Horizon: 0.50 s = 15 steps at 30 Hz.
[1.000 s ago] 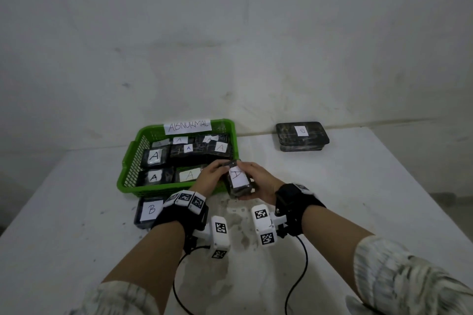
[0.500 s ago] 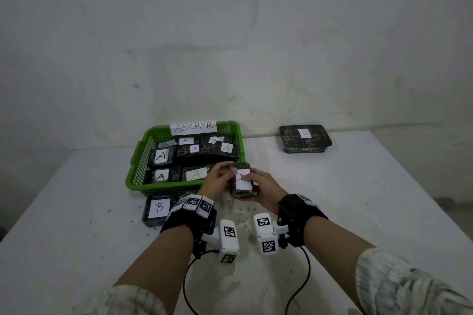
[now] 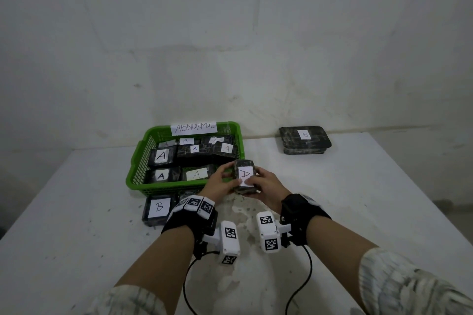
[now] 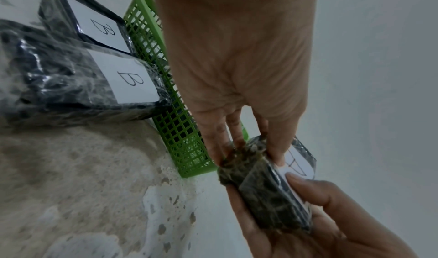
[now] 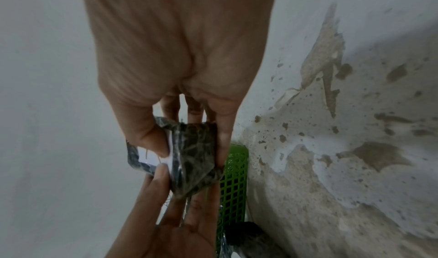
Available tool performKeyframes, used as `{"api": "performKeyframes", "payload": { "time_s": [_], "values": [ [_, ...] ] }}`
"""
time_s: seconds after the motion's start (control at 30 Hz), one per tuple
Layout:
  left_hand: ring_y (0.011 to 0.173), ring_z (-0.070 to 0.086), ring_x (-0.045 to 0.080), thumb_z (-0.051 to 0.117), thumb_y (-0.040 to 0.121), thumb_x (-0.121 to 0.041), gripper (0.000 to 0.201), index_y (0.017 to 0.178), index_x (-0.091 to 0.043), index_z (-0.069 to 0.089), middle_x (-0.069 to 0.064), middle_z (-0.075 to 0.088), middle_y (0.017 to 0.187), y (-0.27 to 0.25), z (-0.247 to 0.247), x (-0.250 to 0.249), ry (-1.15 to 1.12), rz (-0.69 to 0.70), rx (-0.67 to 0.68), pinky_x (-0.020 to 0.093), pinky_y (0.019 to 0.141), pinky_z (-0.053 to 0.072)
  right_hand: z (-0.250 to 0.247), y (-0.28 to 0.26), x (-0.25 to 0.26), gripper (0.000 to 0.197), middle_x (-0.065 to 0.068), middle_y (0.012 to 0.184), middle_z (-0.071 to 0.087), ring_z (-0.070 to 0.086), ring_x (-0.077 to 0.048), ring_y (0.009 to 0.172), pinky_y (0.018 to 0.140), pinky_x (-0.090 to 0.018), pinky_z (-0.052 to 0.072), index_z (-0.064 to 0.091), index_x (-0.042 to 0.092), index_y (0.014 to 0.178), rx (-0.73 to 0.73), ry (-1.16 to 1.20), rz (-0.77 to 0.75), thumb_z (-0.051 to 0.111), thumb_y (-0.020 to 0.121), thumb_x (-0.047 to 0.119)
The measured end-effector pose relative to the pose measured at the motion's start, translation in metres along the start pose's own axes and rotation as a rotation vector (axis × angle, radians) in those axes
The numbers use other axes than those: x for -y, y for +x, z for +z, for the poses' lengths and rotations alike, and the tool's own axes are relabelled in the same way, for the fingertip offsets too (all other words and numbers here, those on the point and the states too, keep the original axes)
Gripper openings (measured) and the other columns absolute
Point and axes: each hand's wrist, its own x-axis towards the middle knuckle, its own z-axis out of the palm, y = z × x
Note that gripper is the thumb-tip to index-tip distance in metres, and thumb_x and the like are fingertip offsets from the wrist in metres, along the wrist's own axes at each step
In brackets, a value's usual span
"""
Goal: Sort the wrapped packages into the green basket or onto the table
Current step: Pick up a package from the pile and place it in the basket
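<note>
Both hands, left hand (image 3: 220, 181) and right hand (image 3: 266, 186), grip the A-labelled package (image 3: 244, 177) by the green basket (image 3: 135, 161)'s near right corner; next, likely drop it in.

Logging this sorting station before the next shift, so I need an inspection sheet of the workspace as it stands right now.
Surface: white table, paint chipped and stained near the hands.
Job's things: green basket tagged ABNORMAL, filled with A-labelled packages; held package labelled A, just off the basket's near right corner; B package and second B package on the table in front of the basket; far B package at the table's back right.
Clutter: nothing seen.
Grippers: left hand and right hand both grip the held package.
Cables: black wrist cables trail toward the body.
Surroundings: bare whitish wall.
</note>
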Motion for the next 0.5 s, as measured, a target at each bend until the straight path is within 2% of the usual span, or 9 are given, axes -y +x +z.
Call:
{"api": "performKeyframes", "payload": {
  "time_s": [0.1, 0.17, 0.27, 0.33, 0.4, 0.5],
  "values": [
    [0.121, 0.05, 0.029, 0.064, 0.083, -0.001, 0.06, 0.136, -0.015, 0.038, 0.02, 0.052, 0.126, 0.002, -0.001, 0.0, -0.009, 0.009, -0.021, 0.036, 0.089, 0.049, 0.001, -0.001, 0.0, 0.051, -0.013, 0.102, 0.065, 0.065, -0.023, 0.082, 0.079, -0.034, 0.055, 0.051, 0.01, 0.129, 0.041, 0.002, -0.001, 0.052, 0.085, -0.014],
    [0.119, 0.049, 0.027, 0.066, 0.082, 0.0, 0.059, 0.13, -0.021, 0.037, 0.017, 0.051, 0.124, 0.002, -0.002, 0.0, -0.001, 0.038, -0.038, 0.037, 0.089, 0.049, 0.002, -0.002, 0.002, 0.056, -0.013, 0.1, 0.063, 0.064, -0.023, 0.082, 0.076, -0.033, 0.055, 0.049, 0.013, 0.129, 0.023, -0.035, -0.034, 0.053, 0.083, -0.017],
    [0.109, 0.046, 0.022, 0.069, 0.079, -0.004, 0.051, 0.113, -0.027, 0.04, 0.013, 0.045, 0.116, 0.003, -0.001, 0.0, 0.118, 0.112, -0.108, 0.029, 0.081, 0.046, 0.003, -0.002, 0.005, 0.061, -0.008, 0.097, 0.056, 0.061, -0.023, 0.085, 0.075, -0.031, 0.056, 0.048, 0.012, 0.132, -0.058, -0.166, -0.111, 0.059, 0.079, -0.017],
    [0.098, 0.044, 0.02, 0.071, 0.078, -0.005, 0.05, 0.111, -0.029, 0.042, 0.012, 0.039, 0.109, 0.005, -0.001, -0.003, 0.164, 0.103, -0.171, 0.028, 0.08, 0.045, 0.005, -0.001, 0.005, 0.062, -0.005, 0.103, 0.054, 0.059, -0.022, 0.09, 0.078, -0.031, 0.056, 0.046, 0.011, 0.133, -0.06, -0.202, -0.136, 0.062, 0.079, -0.014],
    [0.09, 0.05, 0.024, 0.07, 0.077, 0.0, 0.053, 0.111, -0.029, 0.042, 0.017, 0.047, 0.101, 0.007, -0.002, -0.007, 0.092, 0.071, -0.151, 0.033, 0.077, 0.049, 0.007, 0.001, 0.007, 0.052, -0.005, 0.106, 0.055, 0.059, -0.02, 0.091, 0.077, -0.03, 0.055, 0.048, 0.012, 0.13, -0.045, -0.138, -0.127, 0.06, 0.084, -0.008],
    [0.072, 0.056, 0.022, 0.063, 0.076, 0.014, 0.053, 0.108, -0.021, 0.04, 0.013, 0.055, 0.08, 0.008, -0.003, -0.012, -0.004, 0.047, -0.119, 0.027, 0.06, 0.051, 0.009, -0.002, 0.015, 0.02, -0.004, 0.102, 0.058, 0.055, -0.018, 0.088, 0.071, -0.03, 0.05, 0.056, 0.016, 0.116, -0.051, -0.002, -0.099, 0.048, 0.097, 0.013]
  ]
}}
